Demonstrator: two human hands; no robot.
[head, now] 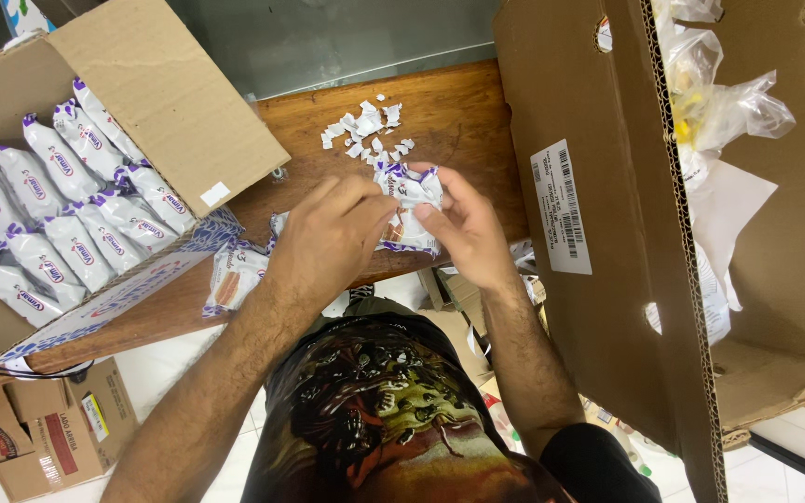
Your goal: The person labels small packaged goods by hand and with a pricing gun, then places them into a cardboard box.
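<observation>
Both my hands hold one small white and purple snack packet [409, 207] above the front edge of a wooden table [449, 112]. My left hand [328, 237] pinches its left side, my right hand [463, 233] grips its right side. Another packet of the same kind [234, 277] lies on the table just left of my left hand. A little heap of torn white paper bits [365, 130] sits on the wood just beyond the held packet.
An open cardboard box [156, 88] at the left holds several rows of white and purple packets [58, 214]. A large cardboard box [626, 233] with clear plastic bags [719, 102] stands at the right. Smaller cartons [39, 438] sit on the floor below.
</observation>
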